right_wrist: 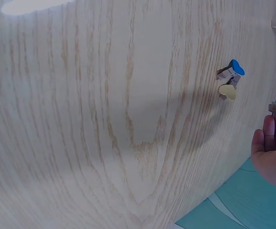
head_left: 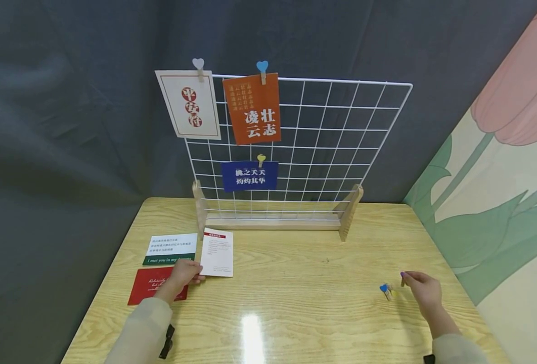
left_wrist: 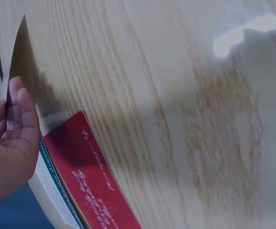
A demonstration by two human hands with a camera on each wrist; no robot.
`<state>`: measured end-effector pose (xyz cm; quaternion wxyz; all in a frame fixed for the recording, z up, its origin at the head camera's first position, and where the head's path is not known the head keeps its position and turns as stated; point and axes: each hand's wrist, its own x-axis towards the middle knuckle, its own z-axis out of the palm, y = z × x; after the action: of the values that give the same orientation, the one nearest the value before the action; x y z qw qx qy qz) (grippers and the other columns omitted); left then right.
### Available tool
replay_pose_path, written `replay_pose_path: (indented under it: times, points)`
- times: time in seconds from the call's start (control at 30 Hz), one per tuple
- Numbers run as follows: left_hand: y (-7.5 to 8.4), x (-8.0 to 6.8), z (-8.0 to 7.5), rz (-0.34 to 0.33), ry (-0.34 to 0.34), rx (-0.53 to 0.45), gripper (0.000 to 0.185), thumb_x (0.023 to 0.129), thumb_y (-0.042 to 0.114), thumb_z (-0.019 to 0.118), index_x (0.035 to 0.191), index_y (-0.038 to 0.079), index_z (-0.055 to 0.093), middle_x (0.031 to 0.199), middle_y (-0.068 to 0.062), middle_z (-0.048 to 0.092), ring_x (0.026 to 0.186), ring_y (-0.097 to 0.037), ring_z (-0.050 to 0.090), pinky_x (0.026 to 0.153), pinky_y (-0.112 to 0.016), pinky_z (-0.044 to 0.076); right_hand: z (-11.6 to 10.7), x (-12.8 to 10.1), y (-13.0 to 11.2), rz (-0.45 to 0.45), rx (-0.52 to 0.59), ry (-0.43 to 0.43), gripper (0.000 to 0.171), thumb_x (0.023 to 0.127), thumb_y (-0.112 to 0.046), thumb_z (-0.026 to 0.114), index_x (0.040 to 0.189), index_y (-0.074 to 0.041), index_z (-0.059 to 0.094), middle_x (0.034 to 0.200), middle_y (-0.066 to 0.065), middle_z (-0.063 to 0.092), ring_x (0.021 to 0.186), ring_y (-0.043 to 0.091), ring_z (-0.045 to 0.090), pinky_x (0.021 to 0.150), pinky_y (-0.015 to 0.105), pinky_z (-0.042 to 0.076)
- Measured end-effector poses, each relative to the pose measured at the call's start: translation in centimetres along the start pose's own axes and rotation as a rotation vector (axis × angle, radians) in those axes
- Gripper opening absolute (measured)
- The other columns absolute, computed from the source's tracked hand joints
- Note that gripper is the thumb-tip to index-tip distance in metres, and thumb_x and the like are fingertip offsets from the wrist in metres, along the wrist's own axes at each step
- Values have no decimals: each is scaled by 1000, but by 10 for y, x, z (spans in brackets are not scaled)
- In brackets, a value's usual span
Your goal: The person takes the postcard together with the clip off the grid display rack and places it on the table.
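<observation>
My left hand [head_left: 185, 273] pinches a white card [head_left: 217, 253] with a red header by its lower left edge. In the left wrist view the card stands raised off the table between thumb and fingers. Under that forearm lies a red card [head_left: 147, 284], with a white and green card [head_left: 170, 247] just behind it. At the right, my right hand [head_left: 423, 292] holds a small wooden clothespin [head_left: 402, 279] with a purple top between thumb and fingers. Left of it on the table are a blue heart clothespin [right_wrist: 237, 67] and a yellow heart clothespin [right_wrist: 228, 92].
A white wire grid [head_left: 323, 126] stands on wooden feet at the table's back. Heart clothespins hold a white card [head_left: 177, 108], an orange card [head_left: 245, 121] and a blue card [head_left: 232, 177] on its left half. A tulip-painted wall [head_left: 514, 202] borders the right side.
</observation>
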<state>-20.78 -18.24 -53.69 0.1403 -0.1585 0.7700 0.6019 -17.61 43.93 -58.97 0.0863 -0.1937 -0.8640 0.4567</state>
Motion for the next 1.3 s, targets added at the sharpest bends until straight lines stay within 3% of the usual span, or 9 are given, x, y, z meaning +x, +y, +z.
replay_pose_path:
  times: [0.13,0.3,0.4,0.47,0.63,0.87,1.3]
  points:
    - [-2,0,1,-3,11,-22,25,83,-2,48,102,-19,48,71,-14,59,57,-17,60,55,-26,50,1,0,6,10,-48,-2,55,80,-48,51,101,2,59,88,5,61,79,12,50,77,49,36]
    - [-5,0,4,-15,29,-58,28,83,-3,48,104,-21,46,66,-13,60,55,-15,59,53,-26,50,-8,-22,-25,13,-61,-93,42,84,-38,53,96,1,62,82,3,61,80,19,51,65,42,41]
    - [-6,-1,6,-22,43,-66,27,83,-3,47,104,-20,46,65,-12,60,55,-15,60,53,-25,50,-9,-37,-49,27,-93,-84,38,83,-35,55,91,2,62,78,1,61,78,22,51,58,41,43]
    - [-7,-1,7,-19,52,-74,26,83,-3,47,103,-21,46,64,-12,59,55,-16,60,52,-26,50,-9,-48,-63,27,-106,-91,42,84,-34,54,93,7,60,81,8,61,82,30,49,62,46,41]
    - [-11,-1,9,-11,63,-104,25,81,-7,47,100,-23,46,63,-14,57,54,-16,59,51,-26,50,-10,-63,-82,-26,-243,-113,43,86,-27,49,97,14,55,89,24,58,82,38,50,60,38,42]
    - [-16,-1,7,-2,61,-123,26,77,-11,47,99,-24,44,67,-15,56,53,-13,58,51,-26,50,-12,-64,-83,-62,-380,-148,31,85,-17,48,90,13,57,80,21,59,71,32,53,55,35,40]
    - [-18,3,10,-20,91,-102,27,76,-12,48,101,-23,46,63,-10,57,54,-12,57,54,-26,50,-3,-66,-77,-35,-387,-187,29,82,-14,48,88,13,56,76,20,58,67,30,52,54,35,41]
